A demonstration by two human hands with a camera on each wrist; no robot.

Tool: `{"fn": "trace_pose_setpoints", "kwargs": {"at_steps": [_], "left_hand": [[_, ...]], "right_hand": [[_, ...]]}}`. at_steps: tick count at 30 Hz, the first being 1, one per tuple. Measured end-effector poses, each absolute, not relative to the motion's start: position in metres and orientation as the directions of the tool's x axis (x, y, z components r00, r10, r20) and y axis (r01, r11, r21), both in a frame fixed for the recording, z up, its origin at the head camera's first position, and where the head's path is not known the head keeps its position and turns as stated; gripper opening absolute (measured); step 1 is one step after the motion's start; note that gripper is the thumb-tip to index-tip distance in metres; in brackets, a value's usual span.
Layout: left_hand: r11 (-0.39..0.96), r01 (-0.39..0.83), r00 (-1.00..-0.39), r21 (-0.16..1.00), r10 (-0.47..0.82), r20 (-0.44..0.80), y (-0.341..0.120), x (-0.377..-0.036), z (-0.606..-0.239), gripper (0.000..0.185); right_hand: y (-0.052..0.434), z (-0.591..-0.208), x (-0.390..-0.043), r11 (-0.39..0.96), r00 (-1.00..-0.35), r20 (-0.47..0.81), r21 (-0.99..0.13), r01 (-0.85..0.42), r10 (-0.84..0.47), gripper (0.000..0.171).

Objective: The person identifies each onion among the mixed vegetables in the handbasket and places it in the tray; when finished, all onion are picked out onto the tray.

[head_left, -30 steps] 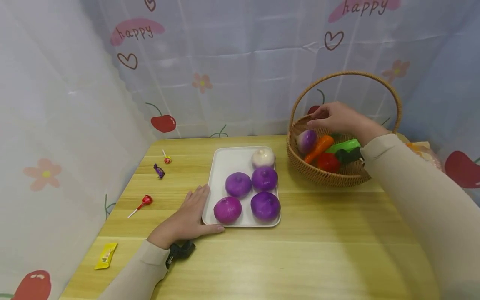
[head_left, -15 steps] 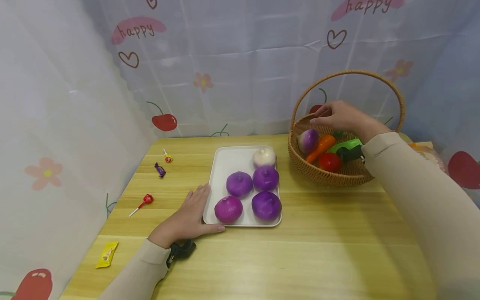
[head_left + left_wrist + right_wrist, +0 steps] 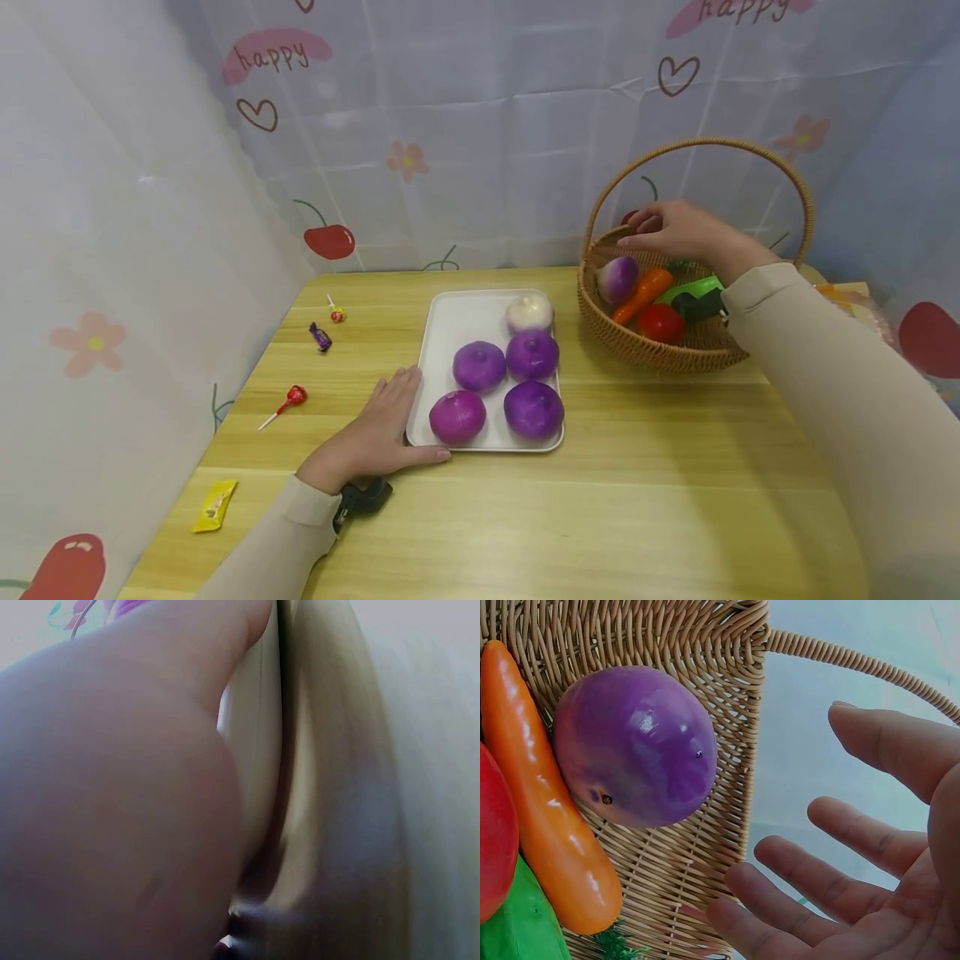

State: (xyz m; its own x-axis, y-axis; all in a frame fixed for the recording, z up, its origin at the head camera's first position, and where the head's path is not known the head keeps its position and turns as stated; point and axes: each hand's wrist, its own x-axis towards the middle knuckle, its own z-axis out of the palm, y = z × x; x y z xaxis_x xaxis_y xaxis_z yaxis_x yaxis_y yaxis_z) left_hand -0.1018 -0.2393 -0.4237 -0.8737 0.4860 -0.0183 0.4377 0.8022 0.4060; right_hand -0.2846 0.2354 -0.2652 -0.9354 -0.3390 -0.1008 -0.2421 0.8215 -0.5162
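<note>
Right hand [image 3: 678, 232] hovers, fingers spread, grip empty, above purple onion [image 3: 617, 279] in basket [image 3: 660, 354]; left hand [image 3: 375, 437] flat against tray [image 3: 457, 321]. Risk: round onion may slip, roll onto surface

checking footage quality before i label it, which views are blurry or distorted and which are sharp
Head view: evenly lit, wide-angle bend at the edges, tray and basket fairly sharp. Left wrist view: almost wholly out of focus, filled by the left hand pressed close. Right wrist view: sharp on the purple onion, soft glare spots on it, right hand clear.
</note>
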Motion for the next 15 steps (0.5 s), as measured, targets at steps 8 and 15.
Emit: {"fn": "trace_pose_setpoints", "kwargs": {"at_steps": [8, 15], "left_hand": [[0.810, 0.432, -0.876, 0.397, 0.482, -0.029, -0.2406, -0.1026, -0.4248, 0.138], [0.809, 0.433, -0.876, 0.397, 0.482, -0.026, -0.2409, -0.1025, -0.4254, 0.138]], "right_hand": [[0.2324, -0.2658, -0.2858, 0.826, -0.931, -0.111, -0.505, -0.249, -0.349, 0.072], [0.2315, -0.2673, -0.2861, 0.824, -0.927, -0.117, -0.507, -0.254, -0.357, 0.071]]}}
